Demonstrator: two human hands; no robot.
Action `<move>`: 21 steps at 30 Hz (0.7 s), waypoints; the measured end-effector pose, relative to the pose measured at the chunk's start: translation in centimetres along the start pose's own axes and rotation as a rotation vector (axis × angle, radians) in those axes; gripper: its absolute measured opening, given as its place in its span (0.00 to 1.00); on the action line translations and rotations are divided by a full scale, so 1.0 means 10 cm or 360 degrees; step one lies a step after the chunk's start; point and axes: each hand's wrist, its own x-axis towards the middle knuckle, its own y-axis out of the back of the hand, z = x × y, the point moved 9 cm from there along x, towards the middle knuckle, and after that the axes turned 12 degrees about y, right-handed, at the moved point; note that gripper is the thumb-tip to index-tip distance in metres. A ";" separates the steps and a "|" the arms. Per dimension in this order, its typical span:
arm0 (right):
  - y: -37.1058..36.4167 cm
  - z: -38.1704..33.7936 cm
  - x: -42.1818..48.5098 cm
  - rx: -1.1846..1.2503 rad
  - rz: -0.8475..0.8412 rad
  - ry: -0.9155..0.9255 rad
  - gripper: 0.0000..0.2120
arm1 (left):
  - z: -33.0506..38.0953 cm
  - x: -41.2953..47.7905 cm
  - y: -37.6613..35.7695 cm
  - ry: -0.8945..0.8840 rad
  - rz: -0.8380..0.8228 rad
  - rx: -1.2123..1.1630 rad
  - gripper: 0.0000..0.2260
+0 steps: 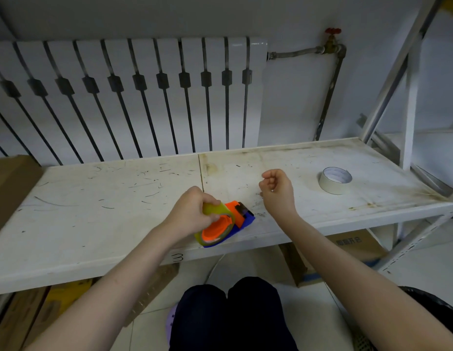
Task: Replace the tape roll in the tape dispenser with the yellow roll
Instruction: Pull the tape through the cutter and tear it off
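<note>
Left hand [192, 211] grips yellow roll [221, 210], seated on orange-and-blue plastic tape dispenser [235, 208] at front edge of scratched white shelf [106, 211]. Right hand [277, 190] hovers clenched, nothing visible in it. Off-white tape roll [332, 187] lies flat at dispenser's 2 o'clock, cardboard box [10, 183] at 9.

The scene is given by one wide-angle camera only, worn on the head of the person. It is directed forward and down over a white shelf board [93, 211], whose front edge is met close below. The left hand [192, 211] and the right hand [278, 191] are caught near, above this front edge. The far edge and the radiator [149, 97] behind are seen further off, the knees [202, 307] lowest
</note>
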 end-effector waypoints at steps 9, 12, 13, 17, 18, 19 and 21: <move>-0.25 -0.51 -0.01 -0.0094 -0.0179 0.0365 0.12 | -0.08 -0.01 0.04 0.0065 -0.0054 0.0039 0.20; -0.30 -0.61 -0.08 -0.0060 -0.0231 0.0431 0.14 | -0.09 -0.02 0.03 0.0066 -0.0055 0.0037 0.20; -0.34 -0.64 -0.11 -0.0060 -0.0261 0.0455 0.14 | -0.09 -0.01 0.03 0.0066 -0.0056 0.0036 0.20; -0.14 -0.53 0.01 0.0103 0.0034 0.0313 0.12 | -0.18 0.00 0.04 0.0090 -0.0072 -0.0010 0.20; 0.02 -0.45 0.11 0.0249 0.0232 0.0197 0.12 | -0.18 0.00 0.03 0.0076 -0.0080 -0.0025 0.20; 0.15 -0.41 0.23 0.0355 0.0381 0.0104 0.11 | -0.15 0.00 0.01 0.0044 -0.0080 -0.0026 0.19; 0.23 -0.46 0.44 0.0283 0.0372 0.0083 0.10 | -0.03 -0.03 -0.04 -0.0022 -0.0059 0.0041 0.19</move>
